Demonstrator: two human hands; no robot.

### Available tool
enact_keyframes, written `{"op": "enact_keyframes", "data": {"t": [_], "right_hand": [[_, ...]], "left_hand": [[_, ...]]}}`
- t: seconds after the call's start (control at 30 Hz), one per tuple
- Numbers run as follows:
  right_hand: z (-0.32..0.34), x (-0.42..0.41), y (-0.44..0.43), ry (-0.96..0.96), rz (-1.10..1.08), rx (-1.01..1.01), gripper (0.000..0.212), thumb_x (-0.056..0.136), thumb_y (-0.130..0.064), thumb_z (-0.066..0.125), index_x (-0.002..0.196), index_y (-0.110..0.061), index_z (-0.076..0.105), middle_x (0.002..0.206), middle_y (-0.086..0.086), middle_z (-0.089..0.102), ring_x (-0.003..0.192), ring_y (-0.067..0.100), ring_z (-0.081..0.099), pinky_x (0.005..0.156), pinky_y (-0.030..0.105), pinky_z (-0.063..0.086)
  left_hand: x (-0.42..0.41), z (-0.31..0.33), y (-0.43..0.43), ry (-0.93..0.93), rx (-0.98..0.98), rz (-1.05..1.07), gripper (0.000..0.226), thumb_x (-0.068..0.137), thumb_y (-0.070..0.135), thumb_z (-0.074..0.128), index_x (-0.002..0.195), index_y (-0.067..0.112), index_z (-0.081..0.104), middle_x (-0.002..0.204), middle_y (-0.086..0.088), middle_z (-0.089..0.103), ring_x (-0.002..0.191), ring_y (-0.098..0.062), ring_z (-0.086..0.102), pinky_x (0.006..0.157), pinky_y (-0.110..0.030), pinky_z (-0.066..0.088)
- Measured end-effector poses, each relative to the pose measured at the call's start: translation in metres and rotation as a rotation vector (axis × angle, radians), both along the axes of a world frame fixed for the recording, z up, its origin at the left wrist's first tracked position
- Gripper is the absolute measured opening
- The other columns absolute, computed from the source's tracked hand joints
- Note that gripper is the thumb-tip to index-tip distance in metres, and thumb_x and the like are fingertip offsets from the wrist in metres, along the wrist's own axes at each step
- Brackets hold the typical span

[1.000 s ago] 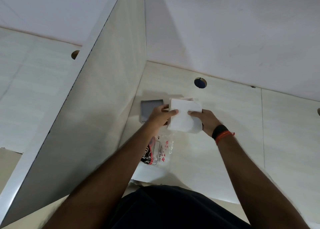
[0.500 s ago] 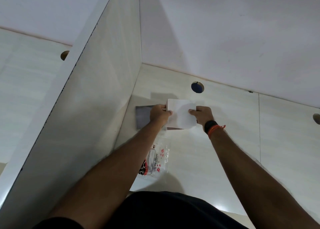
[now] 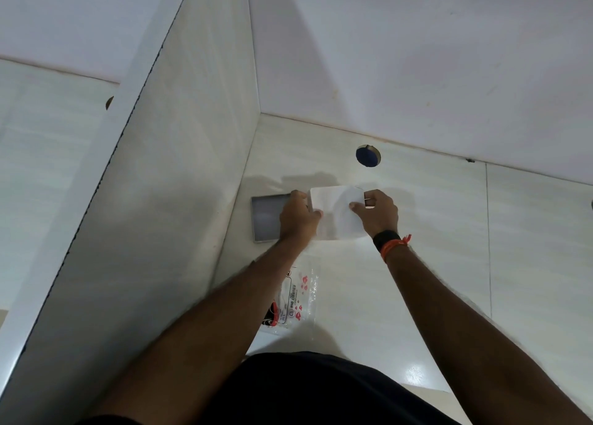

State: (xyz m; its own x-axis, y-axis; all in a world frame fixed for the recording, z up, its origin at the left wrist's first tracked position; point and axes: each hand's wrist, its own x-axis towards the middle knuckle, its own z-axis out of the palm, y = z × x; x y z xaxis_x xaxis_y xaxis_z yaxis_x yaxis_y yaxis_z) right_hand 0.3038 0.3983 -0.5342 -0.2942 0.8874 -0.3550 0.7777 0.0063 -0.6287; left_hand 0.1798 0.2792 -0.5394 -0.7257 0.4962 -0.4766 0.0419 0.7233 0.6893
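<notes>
A white sheet [image 3: 337, 212] is held low over the pale desk [image 3: 433, 232] between both hands. My left hand [image 3: 296, 217] grips its left edge with the thumb on top. My right hand [image 3: 377, 214] pinches its right edge, thumb on top too. The sheet's right side curves upward. A grey square plate [image 3: 264, 217] lies flat on the desk just left of my left hand, partly covered by it.
A clear plastic wrapper [image 3: 296, 293] with red and black print lies on the desk under my left forearm. A white partition [image 3: 154, 216] rises on the left, a wall [image 3: 417, 55] behind. A round cable hole [image 3: 368, 155] sits behind the hands.
Both hands have carried the white sheet away from me and down toward the desk beside the grey plate. The sheet's right side now bends up.
</notes>
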Motion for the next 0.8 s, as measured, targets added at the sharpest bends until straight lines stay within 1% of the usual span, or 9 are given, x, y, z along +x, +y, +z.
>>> {"op": "enact_keyframes", "data": {"t": [0.13, 0.23, 0.3, 0.4, 0.5, 0.57, 0.63, 0.7, 0.8], "right_hand": [[-0.001, 0.0, -0.001, 0.04, -0.001, -0.002, 0.026, 0.081, -0.029, 0.076, 0.099, -0.013, 0.066, 0.096, -0.001, 0.067, 0.087, 0.022, 0.062, 0.08, 0.034, 0.053], [-0.003, -0.001, -0.002, 0.044, 0.028, -0.01, 0.028, 0.082, -0.029, 0.076, 0.101, -0.01, 0.066, 0.097, 0.0, 0.067, 0.086, 0.022, 0.061, 0.075, 0.03, 0.048], [-0.005, -0.001, 0.0, 0.015, 0.07, -0.016, 0.029, 0.083, -0.028, 0.075, 0.103, -0.01, 0.066, 0.098, 0.0, 0.066, 0.088, 0.021, 0.06, 0.075, 0.029, 0.044], [-0.004, 0.002, 0.003, -0.029, 0.174, 0.06, 0.038, 0.08, -0.027, 0.077, 0.112, -0.011, 0.062, 0.11, 0.003, 0.061, 0.094, 0.023, 0.061, 0.08, 0.035, 0.05], [0.002, 0.004, 0.007, 0.009, 0.43, 0.282, 0.047, 0.082, -0.02, 0.076, 0.125, -0.013, 0.058, 0.125, 0.007, 0.056, 0.109, 0.026, 0.057, 0.094, 0.041, 0.052], [0.008, 0.003, 0.011, -0.088, 0.738, 0.274, 0.051, 0.085, -0.019, 0.073, 0.132, -0.013, 0.056, 0.136, 0.008, 0.054, 0.123, 0.027, 0.05, 0.107, 0.039, 0.043], [0.01, 0.003, 0.012, -0.238, 0.937, 0.206, 0.058, 0.087, -0.02, 0.072, 0.14, -0.014, 0.051, 0.148, 0.008, 0.046, 0.134, 0.026, 0.043, 0.113, 0.035, 0.033], [0.008, 0.003, 0.013, -0.305, 0.992, 0.194, 0.063, 0.087, -0.02, 0.073, 0.145, -0.014, 0.047, 0.154, 0.008, 0.04, 0.138, 0.026, 0.04, 0.113, 0.033, 0.032], [0.006, 0.0, 0.011, -0.352, 1.041, 0.223, 0.07, 0.086, -0.018, 0.073, 0.147, -0.011, 0.042, 0.152, 0.009, 0.041, 0.132, 0.028, 0.047, 0.108, 0.036, 0.041]], "left_hand": [[-0.006, -0.005, -0.007, 0.023, 0.089, -0.03, 0.052, 0.078, 0.02, 0.079, 0.121, 0.011, 0.053, 0.11, -0.011, 0.069, 0.1, -0.029, 0.065, 0.084, -0.034, 0.05], [-0.009, -0.008, -0.011, 0.087, 0.078, -0.056, 0.053, 0.077, 0.019, 0.079, 0.121, 0.012, 0.05, 0.112, -0.01, 0.065, 0.1, -0.03, 0.064, 0.085, -0.039, 0.052], [-0.007, -0.006, -0.013, 0.258, 0.098, -0.149, 0.053, 0.076, 0.014, 0.078, 0.121, 0.009, 0.051, 0.118, -0.012, 0.059, 0.102, -0.031, 0.06, 0.085, -0.042, 0.053], [-0.003, -0.006, -0.012, 0.599, 0.182, -0.498, 0.053, 0.069, 0.0, 0.077, 0.119, 0.003, 0.061, 0.12, -0.015, 0.062, 0.105, -0.033, 0.061, 0.087, -0.042, 0.056], [0.001, -0.006, -0.01, 0.644, 0.161, -0.713, 0.051, 0.061, 0.001, 0.084, 0.11, 0.001, 0.069, 0.112, -0.016, 0.07, 0.099, -0.034, 0.068, 0.082, -0.037, 0.057], [0.001, -0.006, -0.011, 0.58, 0.111, -0.762, 0.06, 0.06, 0.004, 0.087, 0.116, -0.002, 0.067, 0.117, -0.019, 0.069, 0.103, -0.037, 0.068, 0.086, -0.039, 0.056], [-0.001, -0.01, -0.011, 0.583, 0.07, -0.782, 0.065, 0.057, 0.006, 0.089, 0.117, -0.004, 0.065, 0.118, -0.02, 0.068, 0.101, -0.038, 0.069, 0.085, -0.041, 0.056], [-0.001, -0.013, -0.008, 0.613, 0.014, -0.807, 0.066, 0.051, 0.01, 0.092, 0.112, -0.002, 0.067, 0.112, -0.017, 0.07, 0.092, -0.035, 0.071, 0.078, -0.039, 0.056], [0.001, -0.017, -0.003, 0.691, -0.063, -0.832, 0.065, 0.04, 0.023, 0.095, 0.098, 0.008, 0.071, 0.096, -0.007, 0.072, 0.074, -0.022, 0.072, 0.068, -0.032, 0.055]]}}
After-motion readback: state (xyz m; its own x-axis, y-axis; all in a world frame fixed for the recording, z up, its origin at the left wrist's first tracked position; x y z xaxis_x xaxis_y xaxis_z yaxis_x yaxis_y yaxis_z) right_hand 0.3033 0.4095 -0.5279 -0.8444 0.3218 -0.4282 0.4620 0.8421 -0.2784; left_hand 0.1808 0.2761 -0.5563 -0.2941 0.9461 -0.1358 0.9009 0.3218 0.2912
